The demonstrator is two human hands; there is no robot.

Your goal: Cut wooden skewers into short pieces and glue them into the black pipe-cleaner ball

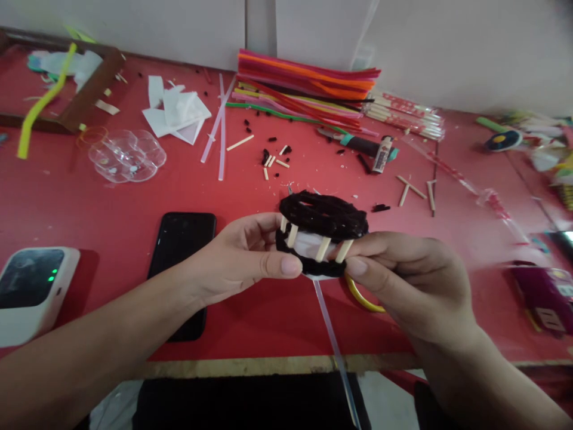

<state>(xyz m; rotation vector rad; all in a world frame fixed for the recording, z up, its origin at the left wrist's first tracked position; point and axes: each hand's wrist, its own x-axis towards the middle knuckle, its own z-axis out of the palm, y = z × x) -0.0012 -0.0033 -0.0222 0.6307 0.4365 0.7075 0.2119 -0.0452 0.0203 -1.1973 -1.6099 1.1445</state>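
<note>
One phone (185,233), partly hidden, lies near the black craft (324,214).

Fuzzy, matt craft piece (324,214) with plain wooden pegs (323,249), smooth phone (181,239), glossy clear-plastic tray (128,156).

Black model (324,214) partly hides far fingers (260,226) of left hand (244,254). Right hand (416,280) covers part of yellow ring (363,303). Left forearm (116,322) covers part of phone (185,239). Left edge crops white device (27,292).
</note>
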